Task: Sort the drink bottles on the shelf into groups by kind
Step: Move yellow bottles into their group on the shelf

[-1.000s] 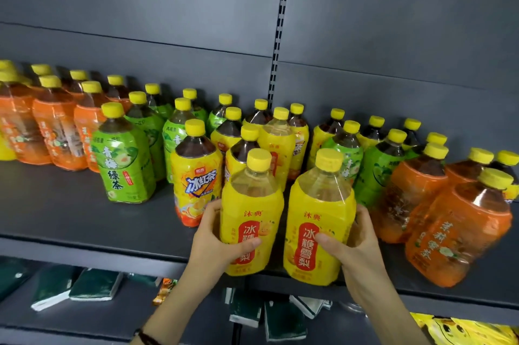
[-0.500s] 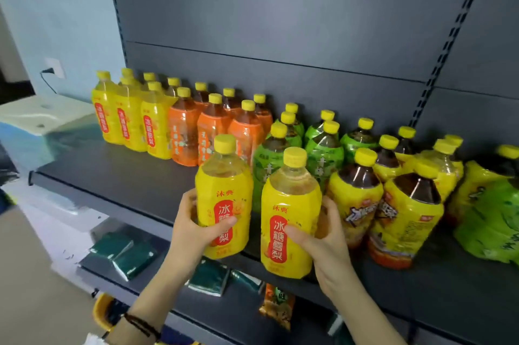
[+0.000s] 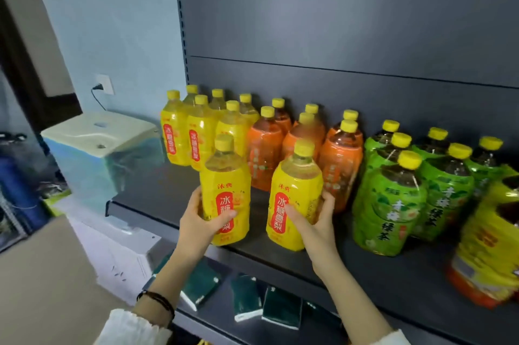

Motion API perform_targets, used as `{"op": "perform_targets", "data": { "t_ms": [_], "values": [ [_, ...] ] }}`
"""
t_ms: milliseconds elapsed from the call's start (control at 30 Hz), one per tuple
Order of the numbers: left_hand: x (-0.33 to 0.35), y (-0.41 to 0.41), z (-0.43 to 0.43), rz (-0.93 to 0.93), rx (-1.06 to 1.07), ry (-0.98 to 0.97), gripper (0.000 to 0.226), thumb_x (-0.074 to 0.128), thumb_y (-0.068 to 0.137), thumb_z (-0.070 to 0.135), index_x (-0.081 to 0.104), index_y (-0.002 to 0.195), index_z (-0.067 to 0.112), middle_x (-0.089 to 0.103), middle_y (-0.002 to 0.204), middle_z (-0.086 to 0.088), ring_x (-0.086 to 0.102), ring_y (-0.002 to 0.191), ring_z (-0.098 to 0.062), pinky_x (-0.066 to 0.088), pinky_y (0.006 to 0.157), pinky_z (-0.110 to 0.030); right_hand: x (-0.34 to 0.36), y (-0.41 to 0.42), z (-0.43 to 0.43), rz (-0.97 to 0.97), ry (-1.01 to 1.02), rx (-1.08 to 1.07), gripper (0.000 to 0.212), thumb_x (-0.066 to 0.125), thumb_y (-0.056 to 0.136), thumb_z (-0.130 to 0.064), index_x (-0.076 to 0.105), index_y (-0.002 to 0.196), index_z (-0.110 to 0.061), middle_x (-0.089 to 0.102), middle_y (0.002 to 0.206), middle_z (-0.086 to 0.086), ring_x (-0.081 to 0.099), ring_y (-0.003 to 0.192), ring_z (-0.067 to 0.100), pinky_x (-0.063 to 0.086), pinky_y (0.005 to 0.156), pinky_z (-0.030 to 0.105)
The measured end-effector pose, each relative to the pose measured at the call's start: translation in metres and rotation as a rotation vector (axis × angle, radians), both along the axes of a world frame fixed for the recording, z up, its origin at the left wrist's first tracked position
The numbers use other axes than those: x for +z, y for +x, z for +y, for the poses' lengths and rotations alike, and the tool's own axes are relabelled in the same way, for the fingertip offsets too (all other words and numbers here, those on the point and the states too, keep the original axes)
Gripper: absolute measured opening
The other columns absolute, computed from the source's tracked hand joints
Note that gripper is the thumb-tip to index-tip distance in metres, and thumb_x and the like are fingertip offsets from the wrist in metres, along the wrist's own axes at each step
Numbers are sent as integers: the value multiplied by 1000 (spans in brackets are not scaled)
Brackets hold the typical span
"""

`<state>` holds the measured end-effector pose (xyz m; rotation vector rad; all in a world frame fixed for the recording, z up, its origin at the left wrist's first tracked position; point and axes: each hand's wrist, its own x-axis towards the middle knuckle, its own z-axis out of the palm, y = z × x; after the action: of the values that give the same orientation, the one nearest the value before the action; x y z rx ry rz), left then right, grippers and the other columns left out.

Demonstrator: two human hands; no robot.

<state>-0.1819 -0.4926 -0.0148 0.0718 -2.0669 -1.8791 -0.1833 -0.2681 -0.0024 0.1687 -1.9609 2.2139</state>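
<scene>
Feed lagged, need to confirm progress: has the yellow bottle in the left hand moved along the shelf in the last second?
Yes. The yellow bottle in the left hand has travelled left along the shelf, from the mixed bottles to beside the yellow group at the left end.

A shop: retail shelf (image 3: 365, 274) stocked with drink bottles (image 3: 390, 204).

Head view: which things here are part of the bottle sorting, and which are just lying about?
Part of the job:
- left hand gripping a yellow bottle
- right hand gripping a second yellow bottle
- yellow group, orange bottles, green bottles on the shelf

Lying about:
- dark green packets on the lower shelf
- white box
- wall socket
</scene>
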Motion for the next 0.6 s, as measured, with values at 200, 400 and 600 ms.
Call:
{"op": "perform_targets", "data": {
  "t_ms": [200,400,600],
  "values": [
    [0,-30,-64,16,47,-16,102,76,41,73,46,130,31,65,112,12,65,98,-9,54,78,-28,-6,-31,-52,-42,183,-59,99,71,48,-77,27,134,-55,32,139,-9,36,132,18,42,105,49],
    [-5,-52,-120,44,121,-55,96,76,46,64,46,130,27,63,112,10,63,99,-9,53,79,-30,-6,-64,-93,-12,292,58,94,66,51,-84,26,133,-61,36,142,-10,38,133,15,41,107,49],
    [-4,-88,-172,18,102,-37,114,73,31,82,36,125,30,56,111,14,60,98,-6,53,78,-29,-1,-102,-156,10,320,164,92,63,57,-80,22,136,-57,30,144,-16,30,138,13,33,113,47]
  ]
}}
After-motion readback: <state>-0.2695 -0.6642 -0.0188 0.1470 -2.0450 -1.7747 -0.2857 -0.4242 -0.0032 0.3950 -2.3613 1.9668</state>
